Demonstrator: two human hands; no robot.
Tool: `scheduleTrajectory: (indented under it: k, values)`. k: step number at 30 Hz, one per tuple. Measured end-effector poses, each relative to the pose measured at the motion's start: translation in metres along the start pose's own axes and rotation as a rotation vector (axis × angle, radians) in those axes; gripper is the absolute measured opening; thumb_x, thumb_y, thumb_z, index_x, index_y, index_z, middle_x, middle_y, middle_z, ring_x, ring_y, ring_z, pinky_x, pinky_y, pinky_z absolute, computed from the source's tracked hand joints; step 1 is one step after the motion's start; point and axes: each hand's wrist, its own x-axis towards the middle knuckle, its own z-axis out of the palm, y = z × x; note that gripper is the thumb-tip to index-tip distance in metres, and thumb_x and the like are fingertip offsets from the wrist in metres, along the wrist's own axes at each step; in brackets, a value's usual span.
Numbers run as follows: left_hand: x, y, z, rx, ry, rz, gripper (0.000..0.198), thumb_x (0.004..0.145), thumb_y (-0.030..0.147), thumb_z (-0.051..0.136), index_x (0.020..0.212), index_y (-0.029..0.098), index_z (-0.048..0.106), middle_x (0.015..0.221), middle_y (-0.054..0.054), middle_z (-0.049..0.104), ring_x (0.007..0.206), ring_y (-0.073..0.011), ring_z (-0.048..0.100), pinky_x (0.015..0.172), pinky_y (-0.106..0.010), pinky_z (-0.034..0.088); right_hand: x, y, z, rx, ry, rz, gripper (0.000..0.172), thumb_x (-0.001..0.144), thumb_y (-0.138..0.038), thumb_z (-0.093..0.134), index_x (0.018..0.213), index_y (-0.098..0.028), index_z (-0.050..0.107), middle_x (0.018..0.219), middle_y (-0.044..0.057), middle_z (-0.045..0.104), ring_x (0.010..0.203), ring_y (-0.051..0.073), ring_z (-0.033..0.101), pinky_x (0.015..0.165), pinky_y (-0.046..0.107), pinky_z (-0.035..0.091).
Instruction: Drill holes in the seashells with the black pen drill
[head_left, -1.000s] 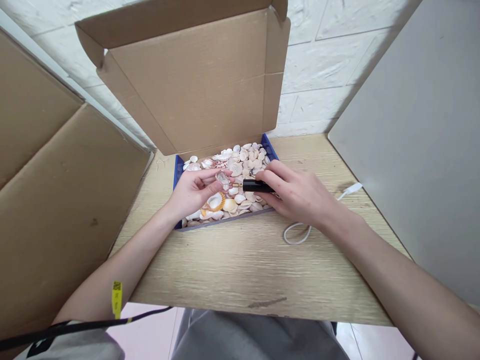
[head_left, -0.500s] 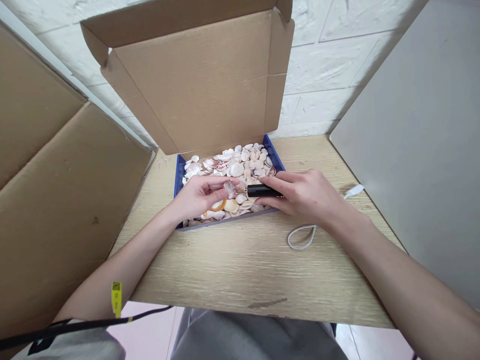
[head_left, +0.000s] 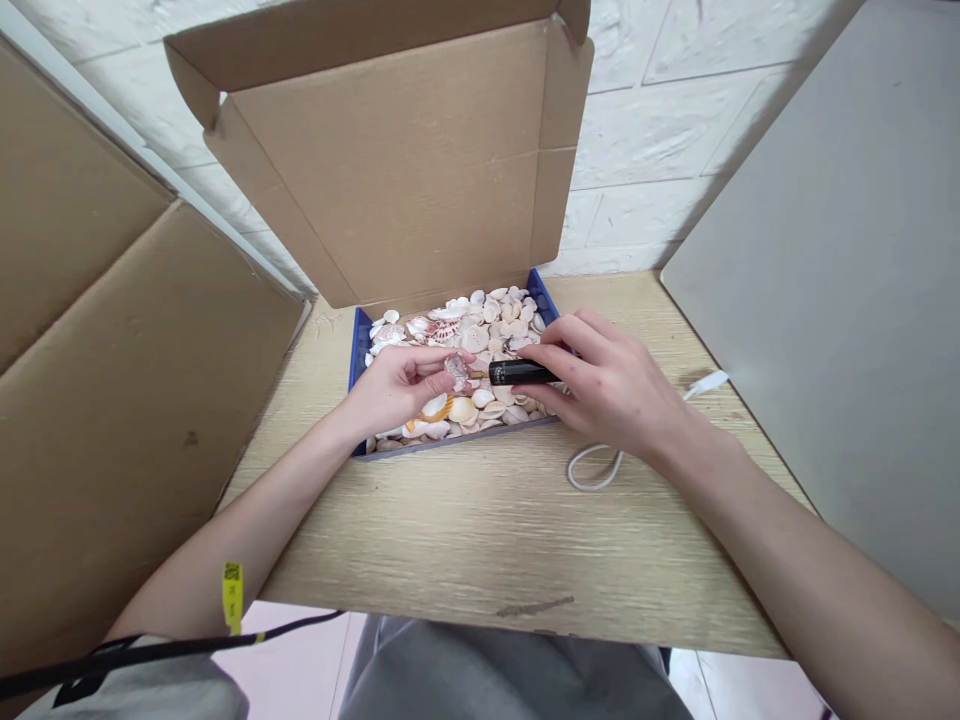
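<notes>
Over the left part of a blue-sided box (head_left: 358, 378) full of seashells (head_left: 491, 312), my left hand (head_left: 401, 385) pinches a small pale shell (head_left: 455, 372) between thumb and fingers. My right hand (head_left: 600, 385) is closed around a black pen-like tool (head_left: 517, 373) with a thin brass-coloured tip. The tip points left and meets the shell, or comes very near it; exact contact is too small to tell. A white cord (head_left: 592, 470) loops out from below my right hand onto the table.
The box's cardboard lid (head_left: 397, 160) stands raised against the white brick wall (head_left: 675, 130). Cardboard (head_left: 135, 380) borders the left side and a grey panel (head_left: 840, 250) the right. A black cable (head_left: 292, 627) with a yellow tag crosses the lower left.
My right hand has turned slightly and its fingers have shifted on the tool, whose printed marking now shows. The shell is tilted differently, and the cord loop has slid a little left.
</notes>
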Motion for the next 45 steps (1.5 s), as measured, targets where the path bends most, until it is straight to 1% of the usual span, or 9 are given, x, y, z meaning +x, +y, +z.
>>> scheduleTrajectory:
  k: [4,8,14,20,26,34,38,41,45]
  values:
    - [-0.001,-0.005,0.000,0.001,-0.030,0.025,0.033,0.079,0.033,0.064,0.104,0.012,0.069,0.083,-0.008,0.074,0.065,-0.0130,0.064,0.055,-0.020,0.049,-0.002,0.003,0.000,-0.048,0.020,-0.017,0.025,0.091,-0.033,0.047,0.105,-0.017,0.060,0.091,0.009,0.059,0.080,0.018,0.050,0.067,0.030,0.043]
    - [-0.002,-0.005,0.000,-0.005,-0.064,0.050,0.028,0.079,0.031,0.064,0.101,0.014,0.071,0.083,-0.007,0.074,0.063,-0.0122,0.063,0.051,-0.019,0.047,-0.004,0.004,0.002,-0.046,-0.014,0.032,0.032,0.091,-0.041,0.045,0.106,-0.017,0.059,0.093,0.009,0.062,0.079,0.017,0.054,0.066,0.029,0.041]
    - [-0.002,0.002,0.000,-0.019,0.018,0.062,0.026,0.079,0.031,0.064,0.096,0.013,0.072,0.076,-0.006,0.073,0.063,-0.0133,0.064,0.053,-0.020,0.050,-0.005,-0.001,0.005,0.009,-0.121,0.157,0.039,0.093,-0.047,0.038,0.094,-0.018,0.065,0.075,0.003,0.063,0.062,0.013,0.054,0.053,0.026,0.031]
    - [-0.001,0.001,0.000,-0.057,0.099,0.018,0.028,0.079,0.029,0.065,0.100,0.013,0.070,0.085,-0.008,0.074,0.071,-0.0153,0.067,0.062,-0.023,0.054,-0.005,-0.003,0.008,-0.011,-0.106,0.107,0.039,0.091,-0.048,0.043,0.100,-0.015,0.062,0.081,0.004,0.065,0.064,0.014,0.057,0.053,0.027,0.031]
    - [-0.001,-0.003,-0.001,-0.061,0.075,-0.008,0.035,0.079,0.035,0.065,0.107,0.014,0.068,0.095,-0.010,0.074,0.081,-0.0185,0.068,0.074,-0.028,0.055,-0.002,0.001,0.006,-0.137,-0.008,0.003,0.029,0.092,-0.035,0.045,0.107,-0.014,0.057,0.084,0.006,0.064,0.074,0.017,0.056,0.062,0.028,0.038]
    - [-0.002,-0.001,-0.001,0.004,0.040,0.004,0.035,0.081,0.034,0.062,0.106,0.011,0.067,0.084,-0.009,0.074,0.069,-0.0146,0.066,0.061,-0.022,0.051,-0.002,0.002,0.007,-0.141,0.114,-0.046,0.020,0.089,-0.031,0.051,0.097,-0.014,0.058,0.087,0.007,0.066,0.075,0.017,0.056,0.063,0.029,0.041]
    - [-0.002,0.000,-0.001,0.070,0.052,0.032,0.030,0.081,0.030,0.061,0.103,0.010,0.068,0.074,-0.006,0.072,0.047,-0.0079,0.053,0.040,-0.017,0.035,-0.002,0.003,0.008,-0.110,0.128,-0.009,0.021,0.089,-0.033,0.051,0.097,-0.015,0.057,0.089,0.007,0.066,0.075,0.017,0.055,0.062,0.029,0.041]
    - [-0.002,0.002,0.000,0.054,0.063,0.034,0.028,0.081,0.026,0.061,0.102,0.010,0.068,0.068,-0.003,0.069,0.041,-0.0044,0.041,0.037,-0.017,0.027,-0.003,0.004,0.007,-0.092,0.129,0.006,0.021,0.089,-0.033,0.051,0.098,-0.015,0.057,0.089,0.008,0.065,0.075,0.017,0.054,0.062,0.029,0.042]
    - [-0.002,0.004,0.001,0.022,0.068,0.040,0.024,0.079,0.022,0.061,0.099,0.011,0.069,0.067,-0.002,0.068,0.041,-0.0038,0.037,0.038,-0.017,0.026,-0.003,0.002,0.007,-0.092,0.137,0.010,0.020,0.089,-0.031,0.052,0.099,-0.015,0.057,0.090,0.008,0.065,0.076,0.017,0.054,0.063,0.029,0.042]
